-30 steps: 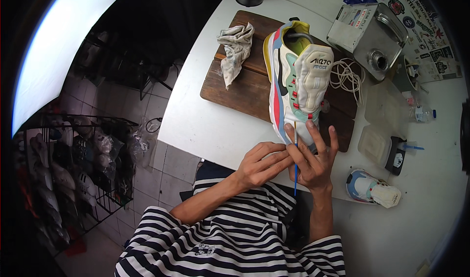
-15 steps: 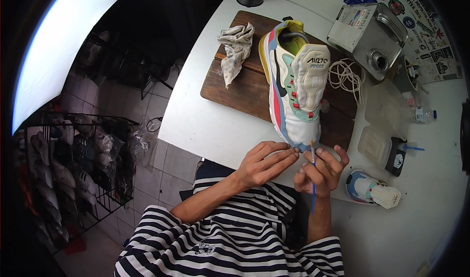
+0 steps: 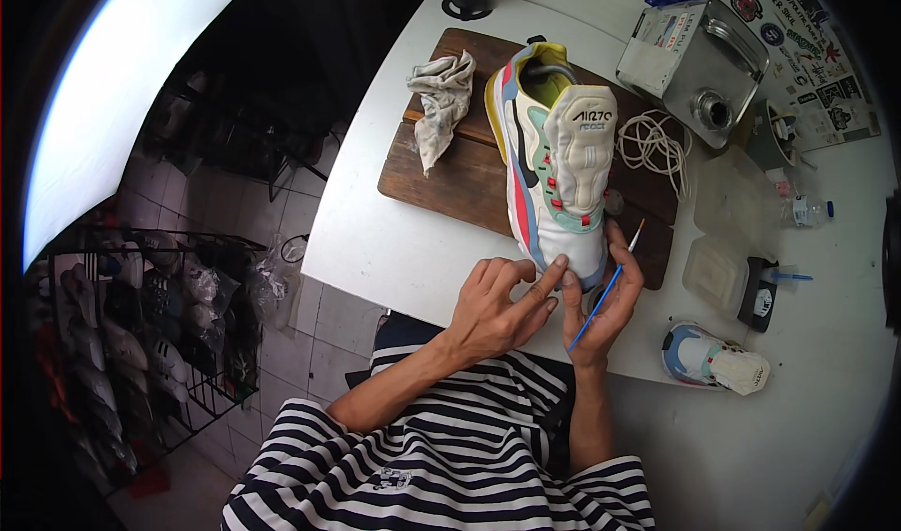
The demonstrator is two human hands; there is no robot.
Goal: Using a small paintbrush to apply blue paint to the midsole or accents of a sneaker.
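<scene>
A white sneaker (image 3: 574, 240) with blue, red, mint and yellow parts rests on a dark wooden board (image 3: 450, 184), its toe toward me and its laces out. My left hand (image 3: 493, 310) holds nothing; its index finger reaches onto the white toe, while the others are apart and partly bent. Along the toe's right side lies my right hand (image 3: 601, 315), fingers against the shoe. A thin blue paintbrush (image 3: 601, 298) is held slantwise in that hand, brown bristles pointing up and right. Some right fingertips are hidden behind the shoe.
A crumpled stained cloth (image 3: 441, 104) lies on the board's left, white laces (image 3: 652, 151) on its right. Beyond stand a metal can (image 3: 694, 66), plastic containers (image 3: 718, 273), a black brush (image 3: 758, 294), a small bottle (image 3: 807, 212) and the second sneaker (image 3: 709, 357). A shoe rack (image 3: 150, 324) stands left.
My right hand has moved up along the shoe's right side, and the paintbrush has tilted from upright to slanting right. My left index finger has shifted onto the toe.
</scene>
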